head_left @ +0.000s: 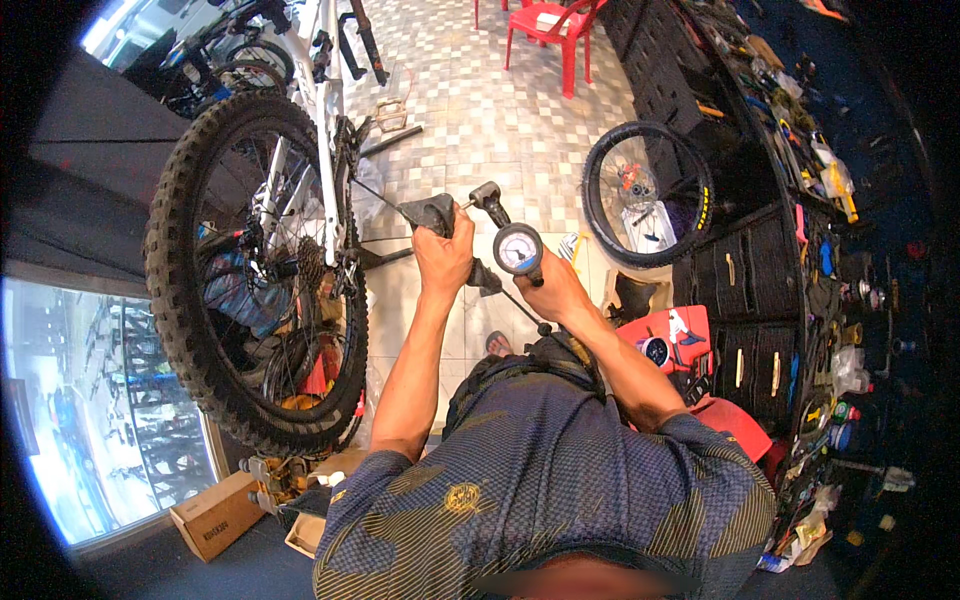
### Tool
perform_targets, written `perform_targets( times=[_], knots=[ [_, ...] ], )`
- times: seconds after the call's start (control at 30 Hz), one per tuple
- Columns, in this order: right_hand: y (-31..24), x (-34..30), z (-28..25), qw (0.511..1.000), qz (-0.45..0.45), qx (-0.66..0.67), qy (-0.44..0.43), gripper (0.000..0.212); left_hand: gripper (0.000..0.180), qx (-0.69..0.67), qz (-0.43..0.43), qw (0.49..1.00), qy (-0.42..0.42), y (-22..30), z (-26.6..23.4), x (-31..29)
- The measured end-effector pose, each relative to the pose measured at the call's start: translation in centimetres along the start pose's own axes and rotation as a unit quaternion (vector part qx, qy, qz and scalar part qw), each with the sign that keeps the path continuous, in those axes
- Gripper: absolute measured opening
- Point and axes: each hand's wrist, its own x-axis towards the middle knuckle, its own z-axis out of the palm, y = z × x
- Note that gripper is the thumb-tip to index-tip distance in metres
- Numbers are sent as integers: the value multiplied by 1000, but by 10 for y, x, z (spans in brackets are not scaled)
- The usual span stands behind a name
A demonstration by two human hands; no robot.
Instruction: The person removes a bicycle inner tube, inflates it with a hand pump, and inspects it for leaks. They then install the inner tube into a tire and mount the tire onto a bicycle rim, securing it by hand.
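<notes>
In front of me, my left hand (447, 252) is closed around a black, crumpled cloth-like piece (432, 212). A thin dark rod seems to run through it, and more of the dark material hangs beside the wrist. My right hand (556, 298) grips a small black hand pump (496, 212) just below its round, white-faced pressure gauge (518, 250). The pump's angled head points up near my left fingertips. The palm side of both hands is hidden. To the left stands a white-framed mountain bike (328, 130) with a knobby-tyred wheel (170, 240).
A loose wheel (590, 195) leans against black drawers (742, 270) on the right, below a tool-covered bench. A red plastic chair (568, 50) stands at the far end of the tiled floor. At lower left lies a cardboard box (215, 515); a red container (670, 340) sits right of me.
</notes>
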Motion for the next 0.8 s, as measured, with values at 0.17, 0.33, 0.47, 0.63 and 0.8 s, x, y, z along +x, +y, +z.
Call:
perform_targets(
  times=[0.17,0.33,0.47,0.63,0.8],
  knots=[
    [5,0,-3,1000,21,15,-6,42,26,3,6,1000,-10,4,6,1],
    [4,0,-5,1000,17,18,-10,43,28,19,2,1000,-21,-23,4,2],
    [8,1,-5,999,30,10,-20,44,28,31,-11,999,-23,-29,6,0],
    [11,-2,-5,999,28,23,-17,38,26,53,6,999,-11,-17,6,-3],
    [11,-6,-4,998,52,38,-9,25,28,29,-34,999,-27,-6,6,-5]
  ],
)
